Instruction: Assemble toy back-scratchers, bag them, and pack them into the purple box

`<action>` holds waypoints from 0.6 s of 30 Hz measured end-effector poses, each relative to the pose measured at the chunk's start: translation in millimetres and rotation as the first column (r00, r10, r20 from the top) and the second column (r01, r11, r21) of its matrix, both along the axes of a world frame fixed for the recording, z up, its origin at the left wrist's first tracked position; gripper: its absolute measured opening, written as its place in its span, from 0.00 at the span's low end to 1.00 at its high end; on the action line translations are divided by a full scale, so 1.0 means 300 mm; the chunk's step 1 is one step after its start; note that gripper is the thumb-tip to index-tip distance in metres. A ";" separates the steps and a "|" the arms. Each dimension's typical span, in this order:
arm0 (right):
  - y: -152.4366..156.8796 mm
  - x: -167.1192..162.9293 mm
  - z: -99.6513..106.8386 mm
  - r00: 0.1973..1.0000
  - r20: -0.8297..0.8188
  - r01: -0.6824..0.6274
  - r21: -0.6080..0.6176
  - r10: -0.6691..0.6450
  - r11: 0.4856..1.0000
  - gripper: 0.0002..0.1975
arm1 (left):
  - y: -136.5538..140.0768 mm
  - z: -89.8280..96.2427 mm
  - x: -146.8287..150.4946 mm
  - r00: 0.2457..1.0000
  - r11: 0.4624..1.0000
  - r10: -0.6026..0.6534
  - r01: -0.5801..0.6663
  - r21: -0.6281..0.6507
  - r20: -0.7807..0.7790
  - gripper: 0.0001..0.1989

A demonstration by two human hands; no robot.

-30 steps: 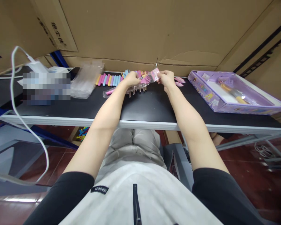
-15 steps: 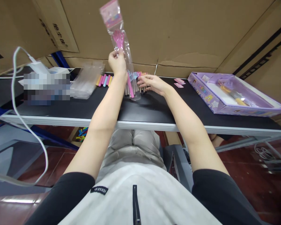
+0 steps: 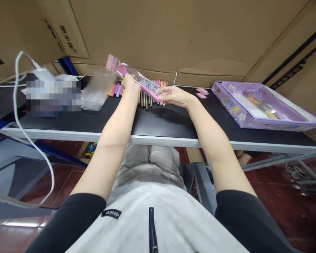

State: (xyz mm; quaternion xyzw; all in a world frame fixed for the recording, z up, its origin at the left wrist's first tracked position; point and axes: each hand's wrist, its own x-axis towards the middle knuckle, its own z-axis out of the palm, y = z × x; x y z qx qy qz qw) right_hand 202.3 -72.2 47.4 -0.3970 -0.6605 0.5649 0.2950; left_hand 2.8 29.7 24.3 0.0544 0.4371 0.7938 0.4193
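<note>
A pink hand-shaped back scratcher (image 3: 150, 92) lies slantwise inside a clear plastic bag (image 3: 137, 74) topped by a pink header card (image 3: 111, 62). My left hand (image 3: 131, 84) is closed around it just below the pink claw. At the lower right end, my right hand (image 3: 175, 96) pinches the tip of the handle and the bag, its fingers bent. Beneath and behind the bag are several metal rods (image 3: 146, 103) with blue, pink and orange claw heads (image 3: 163, 83), partly hidden by the bag and my hands.
Left of my left hand lie coloured handles (image 3: 116, 89) and a stack of clear bags (image 3: 93, 93). Small pink cards (image 3: 201, 94) and a purple box (image 3: 228, 102) sit to the right. A white cable (image 3: 15, 88) hangs at the left. Cardboard (image 3: 200, 38) stands behind the table.
My left hand has lowered the bagged back scratcher and tilted it from near upright to a slant. My right hand, earlier open beside it, has closed on the handle end.
</note>
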 end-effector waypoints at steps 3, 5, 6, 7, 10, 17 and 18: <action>-0.015 -0.005 0.005 0.999 0.042 -0.017 -0.021 0.018 1.000 0.15 | -0.021 0.005 0.001 0.998 0.999 0.014 -0.012 -0.050 0.055 0.10; -0.019 -0.008 0.009 1.000 0.027 0.010 -0.009 -0.009 1.000 0.13 | -0.023 0.001 -0.006 0.997 0.998 0.029 -0.024 -0.060 0.075 0.08; -0.019 -0.008 0.011 0.999 0.011 0.030 0.006 -0.030 1.000 0.12 | -0.022 -0.003 -0.011 0.996 0.999 0.028 -0.025 -0.039 0.082 0.07; -0.017 -0.008 0.012 0.999 -0.005 0.050 0.025 -0.050 0.998 0.11 | -0.019 -0.007 -0.017 0.996 1.000 0.016 -0.016 -0.005 0.083 0.07; -0.003 -0.003 0.007 0.997 -0.034 0.074 0.075 -0.072 0.994 0.11 | -0.013 -0.023 -0.031 0.997 0.993 -0.070 0.066 0.099 0.039 0.08; 0.055 0.009 -0.035 0.998 -0.061 -0.019 0.105 0.025 0.994 0.17 | -0.043 -0.019 -0.022 0.986 0.984 -0.073 0.047 0.170 0.147 0.12; 0.062 0.012 -0.039 0.997 -0.072 -0.035 0.111 0.043 0.993 0.17 | -0.049 -0.015 -0.019 0.983 0.982 -0.075 0.044 0.184 0.166 0.12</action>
